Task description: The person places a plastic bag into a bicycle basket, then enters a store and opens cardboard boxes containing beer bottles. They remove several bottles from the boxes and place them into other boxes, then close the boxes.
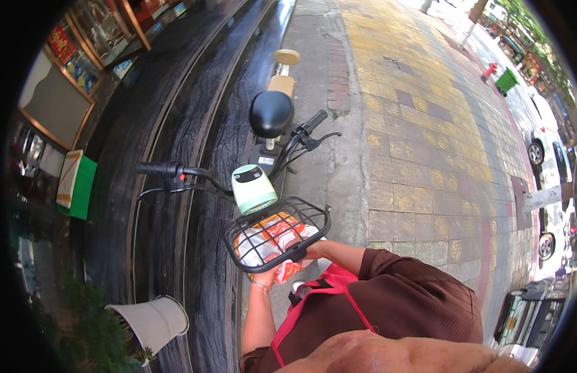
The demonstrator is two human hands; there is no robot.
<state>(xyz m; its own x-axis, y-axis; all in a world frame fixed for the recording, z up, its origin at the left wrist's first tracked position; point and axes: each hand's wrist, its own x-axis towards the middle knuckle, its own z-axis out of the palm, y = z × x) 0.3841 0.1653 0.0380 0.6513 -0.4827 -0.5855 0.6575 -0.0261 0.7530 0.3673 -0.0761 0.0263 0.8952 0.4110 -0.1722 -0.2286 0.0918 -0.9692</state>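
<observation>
In front of me stands an electric bike with a black wire front basket (pixel 312 236). A crumpled white, orange and red plastic bag (pixel 283 232) shows through the basket's mesh, and part of it hangs out past the near rim. My left hand (pixel 266 276), with a thin bracelet at the wrist, grips the bag by the rim's near left side. On the right, my right hand (pixel 313 250) reaches past the rim and holds the bag too. Rim and mesh partly hide the fingers of both hands. Whether the bag lies inside the basket or beneath it, I cannot tell.
Handlebars with a left grip (pixel 160 168) and brake levers flank a pale green headlight housing (pixel 254 189); a black saddle (pixel 271 114) is behind. Dark stone steps (pixel 209 154) rise at left, beside a white planter (pixel 162 317). Yellow paving (pixel 405 186) spreads right, towards parked cars (pixel 547 182).
</observation>
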